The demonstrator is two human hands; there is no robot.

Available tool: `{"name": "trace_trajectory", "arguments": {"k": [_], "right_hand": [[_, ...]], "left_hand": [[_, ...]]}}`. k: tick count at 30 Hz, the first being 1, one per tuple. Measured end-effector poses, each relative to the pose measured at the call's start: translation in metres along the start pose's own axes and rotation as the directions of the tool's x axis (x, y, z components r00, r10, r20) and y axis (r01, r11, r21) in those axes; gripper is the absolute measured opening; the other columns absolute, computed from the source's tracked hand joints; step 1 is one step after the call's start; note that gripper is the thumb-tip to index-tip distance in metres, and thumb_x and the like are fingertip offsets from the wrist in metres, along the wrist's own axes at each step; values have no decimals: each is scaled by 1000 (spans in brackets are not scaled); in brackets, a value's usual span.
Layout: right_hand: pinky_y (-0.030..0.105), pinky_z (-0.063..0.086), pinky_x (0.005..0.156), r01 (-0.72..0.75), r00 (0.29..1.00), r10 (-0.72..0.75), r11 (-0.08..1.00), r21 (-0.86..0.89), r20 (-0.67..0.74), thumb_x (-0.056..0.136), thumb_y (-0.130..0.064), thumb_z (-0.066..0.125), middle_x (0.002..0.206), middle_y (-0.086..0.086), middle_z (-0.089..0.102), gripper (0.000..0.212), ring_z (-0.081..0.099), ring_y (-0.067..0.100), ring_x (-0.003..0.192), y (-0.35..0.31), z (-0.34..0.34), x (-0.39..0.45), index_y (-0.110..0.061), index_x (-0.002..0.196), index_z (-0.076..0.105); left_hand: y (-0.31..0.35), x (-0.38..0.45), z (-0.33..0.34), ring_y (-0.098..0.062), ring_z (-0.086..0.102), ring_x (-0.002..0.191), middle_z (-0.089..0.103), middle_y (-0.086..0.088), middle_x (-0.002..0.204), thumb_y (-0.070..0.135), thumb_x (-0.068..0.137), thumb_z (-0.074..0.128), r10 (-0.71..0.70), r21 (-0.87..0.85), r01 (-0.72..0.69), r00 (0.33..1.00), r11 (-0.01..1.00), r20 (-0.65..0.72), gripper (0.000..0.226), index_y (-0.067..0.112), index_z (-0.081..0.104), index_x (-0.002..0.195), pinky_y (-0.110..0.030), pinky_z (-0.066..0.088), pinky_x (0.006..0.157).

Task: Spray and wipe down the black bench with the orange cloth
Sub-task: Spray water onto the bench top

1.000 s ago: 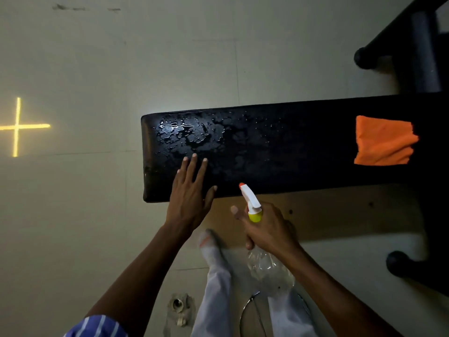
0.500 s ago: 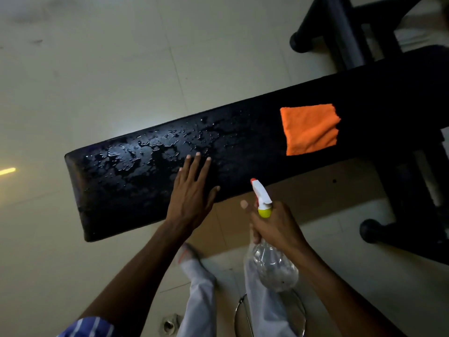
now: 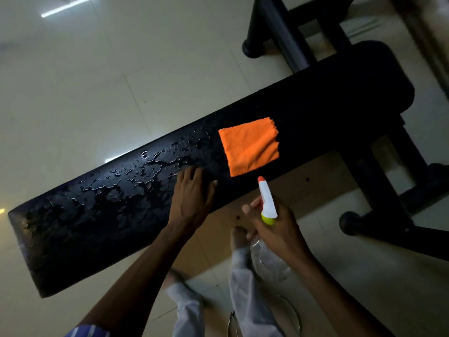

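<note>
My left hand (image 3: 192,198) flat, fingers spread on wet bench surface (image 3: 102,215). Cloth (image 3: 250,145) lies just up-right of it, nearer left than right hand (image 3: 277,227), which grips spray bottle (image 3: 267,203). Bench long axis runs lower-left to upper-right.

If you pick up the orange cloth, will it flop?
Probably floppy: the orange cloth lies flat and wrinkled on the black bench, so it would likely droop. It looks thin, so probably light. Pushed, it would likely bunch, and soak up nearby droplets.

A glossy pale tiled floor (image 3: 97,81) spreads beyond the hands. A brown cardboard sheet (image 3: 303,188) lies beneath them, and a thin metal wire ring (image 3: 295,312) rests below the right one.
</note>
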State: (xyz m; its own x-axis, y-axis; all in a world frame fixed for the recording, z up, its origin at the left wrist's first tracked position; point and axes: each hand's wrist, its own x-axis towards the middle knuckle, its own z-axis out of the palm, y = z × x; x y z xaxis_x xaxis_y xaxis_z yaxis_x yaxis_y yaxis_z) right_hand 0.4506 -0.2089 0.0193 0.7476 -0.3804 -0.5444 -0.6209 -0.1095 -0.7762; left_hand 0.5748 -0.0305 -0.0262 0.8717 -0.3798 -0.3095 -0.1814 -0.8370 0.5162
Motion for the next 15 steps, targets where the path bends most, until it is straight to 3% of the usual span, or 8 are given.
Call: {"name": "trace_trajectory", "arguments": {"k": [2,5,8,10,12,15], "right_hand": [[22,56,55,59,997,-58,998,29,-52,88,-45,83,82,-4,74,26,77,22,60,-5,-17,11,-33,87,61],[18,53,52,105,992,-97,989,107,-78,85,-48,82,79,-9,72,24,76,20,57,-19,-42,29,-35,89,62],[22,55,55,164,984,-152,977,138,-93,87,-46,81,89,-9,74,31,77,21,57,-30,-66,50,-28,108,66],[23,57,60,219,974,-207,965,147,-97,91,-37,81,92,-4,74,40,77,21,62,-35,-77,61,-17,121,64],[27,60,67,281,958,-268,950,135,-103,92,-33,82,92,-3,75,30,78,19,66,-37,-85,73,-20,112,64],[34,63,79,369,926,-350,918,145,-142,90,-36,83,96,-6,74,27,78,18,77,-46,-90,90,-29,106,62]], "left_hand": [[27,20,7,-28,46,116,55,-10,117,42,103,53,-66,-73,70,997,995,46,34,10,61,113,-37,40,95],[62,52,16,-37,57,102,62,-17,97,47,103,53,-203,-203,215,976,955,79,43,7,58,89,-44,43,85],[84,77,23,-35,62,76,58,-12,75,51,96,63,-424,-394,423,901,816,89,53,0,60,82,-42,44,64],[90,87,25,-23,57,75,60,-8,80,52,90,72,-544,-477,531,830,701,125,54,-2,65,96,-40,47,67],[93,100,27,-23,61,80,71,-13,96,42,87,78,-585,-578,555,795,599,157,44,4,64,103,-41,52,75],[95,111,19,-29,66,83,73,-16,100,27,92,76,-519,-694,481,836,536,179,23,10,63,98,-44,56,80]]}}
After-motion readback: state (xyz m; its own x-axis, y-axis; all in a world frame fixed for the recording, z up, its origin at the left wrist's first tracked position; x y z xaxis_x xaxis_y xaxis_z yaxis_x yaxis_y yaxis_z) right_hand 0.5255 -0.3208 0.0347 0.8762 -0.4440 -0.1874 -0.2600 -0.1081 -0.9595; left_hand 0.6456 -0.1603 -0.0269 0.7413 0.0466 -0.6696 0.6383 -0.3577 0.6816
